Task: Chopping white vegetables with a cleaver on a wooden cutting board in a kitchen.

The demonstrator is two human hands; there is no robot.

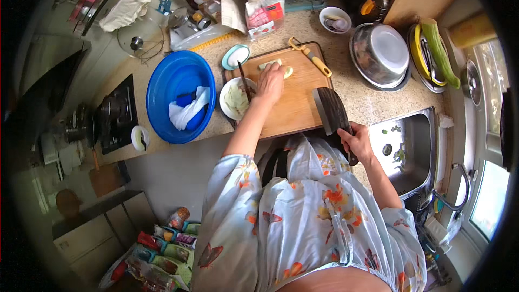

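My right hand [357, 141] grips the handle of a cleaver with a dark, patterned blade [333, 107]. The blade hangs over the right front corner of a wooden cutting board [298, 109], its pale edge facing left. On the board, my left hand [271, 83] rests its fingertips on pale green vegetable pieces [288, 72], partly covering them. A yellow-handled peeler [318, 63] lies at the board's far right. Left of my left wrist stands a white bowl of pale slices [235, 99], with dark chopsticks [244, 81] leaning in it.
A blue basin [152, 97] with a white cloth sits left. A small dish of white granules [237, 56] stands behind the bowl. Metal bowls [385, 48], a long green gourd [438, 52] and a steel sink [427, 150] with green scraps are on the right. A stove [129, 117] lies far left.
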